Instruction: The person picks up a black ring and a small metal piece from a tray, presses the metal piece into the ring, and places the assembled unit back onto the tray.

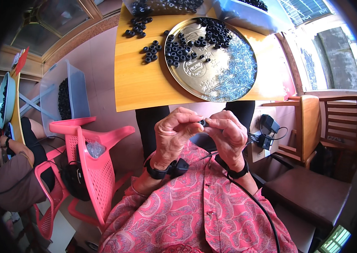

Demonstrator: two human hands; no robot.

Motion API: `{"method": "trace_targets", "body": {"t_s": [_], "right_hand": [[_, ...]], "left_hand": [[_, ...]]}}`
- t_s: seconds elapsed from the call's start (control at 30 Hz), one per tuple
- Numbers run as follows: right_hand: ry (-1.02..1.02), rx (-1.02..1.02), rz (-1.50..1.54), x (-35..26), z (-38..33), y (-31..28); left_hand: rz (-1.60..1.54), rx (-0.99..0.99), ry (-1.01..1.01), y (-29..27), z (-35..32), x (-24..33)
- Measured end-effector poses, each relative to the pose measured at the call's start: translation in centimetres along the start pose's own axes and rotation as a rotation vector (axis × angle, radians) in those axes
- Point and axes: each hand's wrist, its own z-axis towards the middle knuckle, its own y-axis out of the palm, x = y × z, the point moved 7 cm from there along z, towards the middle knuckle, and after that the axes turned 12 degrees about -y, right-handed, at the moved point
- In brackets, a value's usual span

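Observation:
In front of my chest, above my lap, my left hand (pixel 174 131) and my right hand (pixel 228 134) meet at the fingertips. Between them they pinch a small black ring-shaped piece (pixel 203 122) with a hole in its middle. Thumb and forefinger of each hand are closed on it, and the fingers partly cover it. Just beyond the hands, a round metal tray (pixel 187 81) rests on the table. Many black ring pieces (pixel 179 51) lie on its far and left parts. Tiny clear-bluish bits (pixel 238 69) are spread over its right side.
Loose black rings (pixel 150 52) lie on the wooden table (pixel 134 84) left of the tray. Tubs (pixel 246 16) of them stand behind. Pink chairs (pixel 96 164) and a co-worker (pixel 18 181) are at left, wooden chairs (pixel 309 126) at right. Cables (pixel 267 211) run from my wristbands.

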Motion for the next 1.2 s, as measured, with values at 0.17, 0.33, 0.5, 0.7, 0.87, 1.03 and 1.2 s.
{"method": "trace_targets", "body": {"t_s": [0.17, 0.33, 0.5, 0.7, 0.87, 1.03, 1.2], "right_hand": [[0.056, 0.017, 0.087, 0.8, -0.4, -0.3], [0.233, 0.057, 0.311, 2.0, -1.1, 0.0], [0.273, 0.137, 0.412, 2.3, -1.3, 0.0], [0.26, 0.106, 0.327, 2.3, -1.4, -0.2], [0.23, 0.044, 0.234, 2.3, -0.8, -0.5], [0.378, 0.063, 0.34, 2.7, -1.4, 0.1], [0.337, -0.065, 0.251, 2.5, -0.9, -0.1]], "left_hand": [[0.027, -0.041, -0.018, 0.2, 0.0, 0.1], [-0.001, -0.05, -0.087, 0.3, 0.0, -0.4], [-0.055, -0.059, -0.11, 0.6, 0.1, -0.5], [-0.015, -0.046, -0.079, 0.6, 0.0, -0.2], [0.071, -0.028, -0.097, 0.6, 0.1, 0.0], [0.081, -0.014, -0.245, 0.7, 0.1, 0.2], [-0.012, -0.045, -0.373, 0.4, 0.0, -0.7]]}}
